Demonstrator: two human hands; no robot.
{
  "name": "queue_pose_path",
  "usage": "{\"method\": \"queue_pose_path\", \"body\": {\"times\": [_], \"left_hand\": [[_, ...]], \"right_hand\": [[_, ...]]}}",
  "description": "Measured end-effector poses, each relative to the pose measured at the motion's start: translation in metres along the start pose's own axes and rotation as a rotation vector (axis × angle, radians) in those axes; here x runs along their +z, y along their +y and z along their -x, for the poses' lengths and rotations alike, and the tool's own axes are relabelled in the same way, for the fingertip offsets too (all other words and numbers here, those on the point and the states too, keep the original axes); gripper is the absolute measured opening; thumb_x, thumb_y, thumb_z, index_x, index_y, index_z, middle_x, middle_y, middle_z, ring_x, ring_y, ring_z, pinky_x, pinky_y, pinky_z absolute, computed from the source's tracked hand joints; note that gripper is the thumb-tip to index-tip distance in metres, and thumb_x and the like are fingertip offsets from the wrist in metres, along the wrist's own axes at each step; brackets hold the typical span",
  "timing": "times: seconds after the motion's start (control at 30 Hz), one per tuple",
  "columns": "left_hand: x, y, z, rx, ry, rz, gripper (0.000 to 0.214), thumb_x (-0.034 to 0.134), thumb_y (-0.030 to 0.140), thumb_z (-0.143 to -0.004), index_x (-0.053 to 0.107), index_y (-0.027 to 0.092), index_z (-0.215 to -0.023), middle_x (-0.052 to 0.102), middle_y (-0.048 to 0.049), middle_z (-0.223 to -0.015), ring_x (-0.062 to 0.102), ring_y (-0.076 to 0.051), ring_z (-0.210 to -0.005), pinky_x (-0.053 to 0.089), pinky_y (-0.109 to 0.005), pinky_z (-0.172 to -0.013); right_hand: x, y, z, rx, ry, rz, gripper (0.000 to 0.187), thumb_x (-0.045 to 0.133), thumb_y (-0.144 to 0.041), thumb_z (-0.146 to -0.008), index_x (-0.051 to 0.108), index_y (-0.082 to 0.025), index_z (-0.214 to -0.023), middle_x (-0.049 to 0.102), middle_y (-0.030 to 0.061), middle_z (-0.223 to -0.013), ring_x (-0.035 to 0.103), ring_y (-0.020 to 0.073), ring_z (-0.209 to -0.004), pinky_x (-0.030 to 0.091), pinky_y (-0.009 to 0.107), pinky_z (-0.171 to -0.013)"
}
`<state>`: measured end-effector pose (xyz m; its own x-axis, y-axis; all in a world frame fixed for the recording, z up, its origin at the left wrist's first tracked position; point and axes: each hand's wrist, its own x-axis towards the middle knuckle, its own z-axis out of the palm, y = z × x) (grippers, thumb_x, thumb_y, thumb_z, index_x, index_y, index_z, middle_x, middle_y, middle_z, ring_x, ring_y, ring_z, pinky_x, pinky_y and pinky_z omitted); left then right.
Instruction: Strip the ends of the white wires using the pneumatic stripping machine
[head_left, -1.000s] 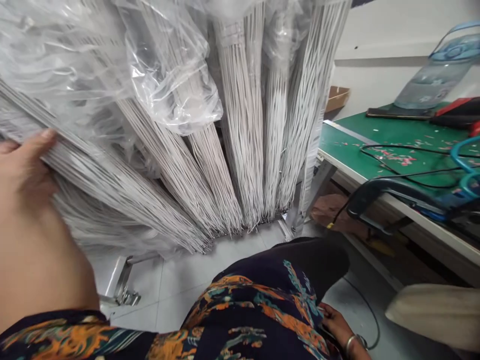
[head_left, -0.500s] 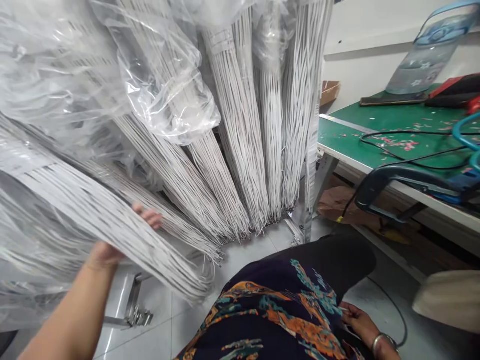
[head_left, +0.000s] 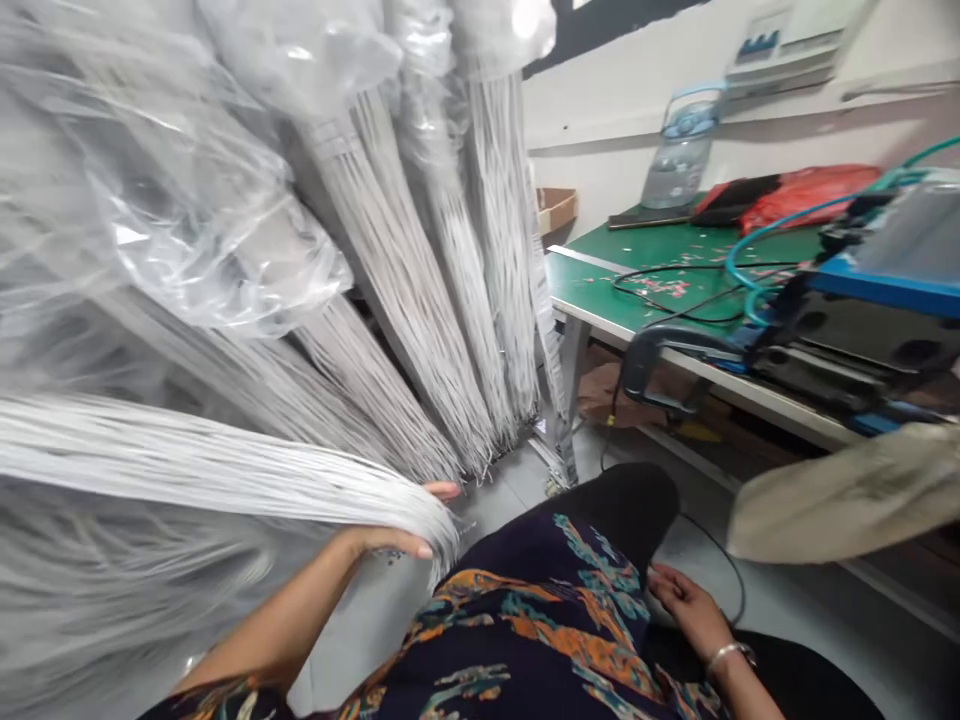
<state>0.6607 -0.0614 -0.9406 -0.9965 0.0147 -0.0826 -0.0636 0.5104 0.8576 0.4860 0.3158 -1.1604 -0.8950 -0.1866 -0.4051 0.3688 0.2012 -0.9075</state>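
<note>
My left hand (head_left: 390, 535) is under a thick bundle of white wires (head_left: 247, 465), close to its loose end. The thumb shows on the near side and fingertips on the far side, so the hand is closed round the bundle; the palm is hidden. The bundle stretches in from the left edge, and its end bends down over the hand toward my lap. My right hand (head_left: 686, 600), with a bracelet at the wrist, rests by my right thigh beside the patterned shirt (head_left: 540, 620). Its fingers are loosely bent and apart, and I see nothing in them.
More white wire bundles (head_left: 405, 290) hang behind, several under clear plastic bags (head_left: 225, 230). At the right stands a green-topped table (head_left: 600, 255) with a water jug (head_left: 679, 150), pink scraps, black cable and a blue-and-black machine (head_left: 862, 320). A beige padded object (head_left: 847, 495) juts in below.
My left hand has slid toward the bundle's loose end and brought it nearer my lap. The view has turned right, showing more of the table. My right hand stays by my thigh.
</note>
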Motion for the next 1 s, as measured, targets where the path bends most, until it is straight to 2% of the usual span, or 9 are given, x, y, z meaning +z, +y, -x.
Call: {"method": "queue_pose_path", "body": {"times": [0.13, 0.2, 0.3, 0.37, 0.43, 0.53, 0.63, 0.8, 1.0], "left_hand": [[0.024, 0.029, -0.058, 0.246, -0.205, 0.272, 0.080, 0.067, 0.053, -0.051, 0.040, 0.032, -0.122, 0.047, -0.0079, -0.126, 0.041, -0.030, -0.116, 0.032, -0.046, -0.092], [0.041, 0.049, -0.085, 0.342, -0.275, 0.379, 0.081, 0.066, 0.050, -0.056, 0.028, 0.036, -0.127, 0.042, -0.0055, -0.130, 0.039, -0.031, -0.117, 0.030, -0.048, -0.094], [0.073, 0.083, -0.112, 0.499, -0.251, 0.616, 0.090, 0.067, 0.048, -0.056, 0.017, 0.035, -0.131, 0.036, -0.0066, -0.134, 0.029, -0.031, -0.123, 0.022, -0.049, -0.099], [0.095, 0.099, -0.117, 0.591, -0.201, 0.747, 0.097, 0.069, 0.051, -0.050, 0.019, 0.034, -0.132, 0.037, -0.0084, -0.133, 0.024, -0.032, -0.125, 0.020, -0.049, -0.100], [0.114, 0.103, -0.117, 0.681, -0.212, 0.712, 0.101, 0.071, 0.055, -0.042, 0.026, 0.035, -0.130, 0.041, -0.0076, -0.131, 0.028, -0.034, -0.123, 0.021, -0.050, -0.099], [0.133, 0.085, -0.118, 0.812, -0.330, 0.381, 0.077, 0.073, 0.051, -0.041, 0.052, 0.031, -0.112, 0.054, -0.0077, -0.118, 0.035, -0.036, -0.118, 0.015, -0.054, -0.100], [0.143, 0.059, -0.126, 0.964, -0.534, 0.122, 0.048, 0.070, 0.043, -0.054, 0.059, 0.031, -0.099, 0.056, -0.0066, -0.117, 0.037, -0.031, -0.119, 0.008, -0.053, -0.101], [0.150, 0.047, -0.134, 1.079, -0.774, 0.111, 0.040, 0.059, 0.037, -0.070, 0.054, 0.034, -0.110, 0.051, -0.0058, -0.123, 0.036, -0.026, -0.120, 0.026, -0.046, -0.097], [0.154, 0.053, -0.127, 1.056, -0.973, 0.013, 0.027, 0.043, 0.039, -0.080, 0.062, 0.038, -0.100, 0.056, 0.0003, -0.117, 0.042, -0.022, -0.116, 0.025, -0.042, -0.099]], "right_hand": [[0.005, -0.037, 0.042, -0.066, 0.125, -0.167, 0.041, 0.064, -0.035, -0.052, 0.059, -0.013, -0.085, 0.065, 0.0123, -0.081, 0.061, 0.0235, -0.079, 0.047, 0.030, -0.073], [0.020, -0.061, 0.069, -0.134, -0.026, -0.239, 0.042, 0.063, -0.039, -0.060, 0.060, -0.012, -0.092, 0.065, 0.0119, -0.086, 0.061, 0.0204, -0.077, 0.046, 0.030, -0.073], [0.054, -0.097, 0.102, -0.182, -0.439, -0.309, 0.036, 0.067, -0.036, -0.062, 0.063, -0.009, -0.085, 0.065, 0.0132, -0.085, 0.060, 0.0198, -0.078, 0.043, 0.034, -0.078], [0.076, -0.118, 0.114, -0.181, -0.661, -0.555, 0.051, 0.071, -0.033, -0.058, 0.057, -0.011, -0.102, 0.062, 0.0130, -0.097, 0.059, 0.0209, -0.087, 0.040, 0.038, -0.084], [0.088, -0.134, 0.118, -0.193, -0.716, -0.936, 0.061, 0.066, -0.045, -0.061, 0.050, -0.014, -0.111, 0.058, 0.0131, -0.107, 0.056, 0.0232, -0.095, 0.039, 0.042, -0.085], [0.089, -0.145, 0.115, -0.260, -0.405, -1.450, 0.060, 0.054, -0.059, -0.067, 0.051, -0.012, -0.105, 0.057, 0.0125, -0.107, 0.053, 0.0207, -0.100, 0.040, 0.037, -0.086], [0.079, -0.136, 0.112, -0.164, -0.191, -1.685, 0.064, 0.042, -0.064, -0.072, 0.051, -0.006, -0.100, 0.061, 0.0147, -0.095, 0.058, 0.0195, -0.087, 0.045, 0.034, -0.079], [0.060, -0.108, 0.112, -0.074, 0.096, -1.774, 0.058, 0.042, -0.059, -0.075, 0.053, -0.005, -0.091, 0.063, 0.0100, -0.072, 0.060, 0.0152, -0.066, 0.047, 0.030, -0.070], [0.029, -0.092, 0.124, -0.295, 0.275, -1.619, 0.045, 0.044, -0.056, -0.075, 0.055, -0.013, -0.084, 0.061, 0.0046, -0.071, 0.058, 0.0122, -0.066, 0.046, 0.029, -0.073]]}}
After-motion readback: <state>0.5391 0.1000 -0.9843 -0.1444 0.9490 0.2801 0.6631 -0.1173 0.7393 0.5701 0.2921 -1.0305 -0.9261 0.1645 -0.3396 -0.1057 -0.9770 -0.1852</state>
